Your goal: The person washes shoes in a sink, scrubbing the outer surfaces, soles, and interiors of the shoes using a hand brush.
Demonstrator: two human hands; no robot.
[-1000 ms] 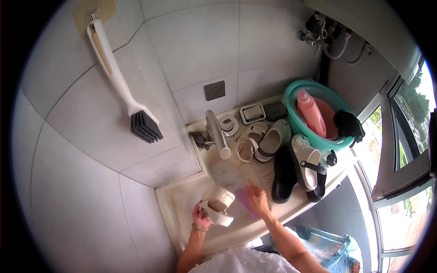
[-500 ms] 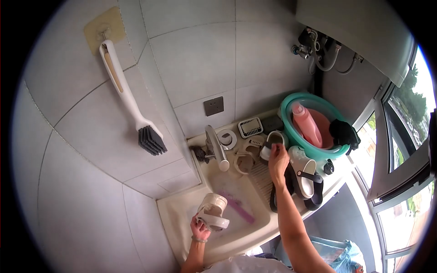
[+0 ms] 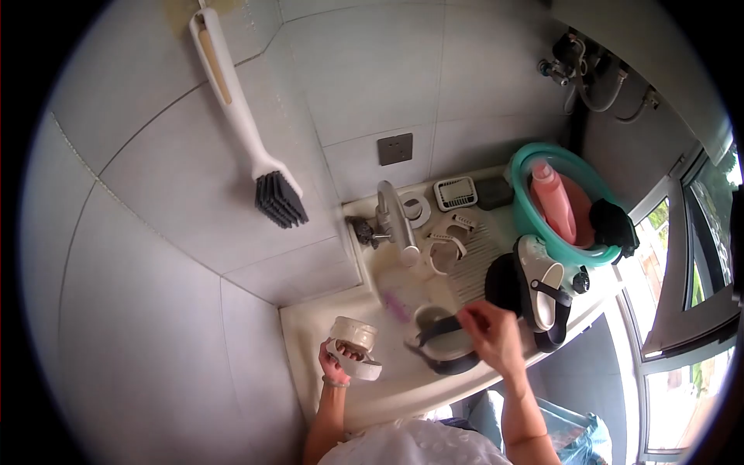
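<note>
My left hand [image 3: 334,364] is closed around a cream sandal [image 3: 355,333] above the left part of the sink, fingers showing through the strap opening. My right hand [image 3: 493,338] is closed on the edge of a grey and black sandal [image 3: 448,359], which hangs over the sink's right side and is blurred by motion. Beneath lies the cream sink [image 3: 310,310], with a pink-purple strip [image 3: 397,305] in its basin. Another cream sandal [image 3: 449,252] rests on the ribbed drainboard behind, near the faucet [image 3: 398,226].
Right of the drainboard are a white clog [image 3: 535,271] and dark footwear [image 3: 553,332]. A teal basin [image 3: 521,203] holds a pink bottle [image 3: 553,203] and a black cloth [image 3: 614,227]. A soap dish [image 3: 455,194] sits at the back. A long-handled brush [image 3: 232,101] hangs on the left wall.
My right hand has moved from the drainboard toward me, bringing the grey and black sandal over the sink. My left hand has turned the cream sandal slightly. The view has shifted.
</note>
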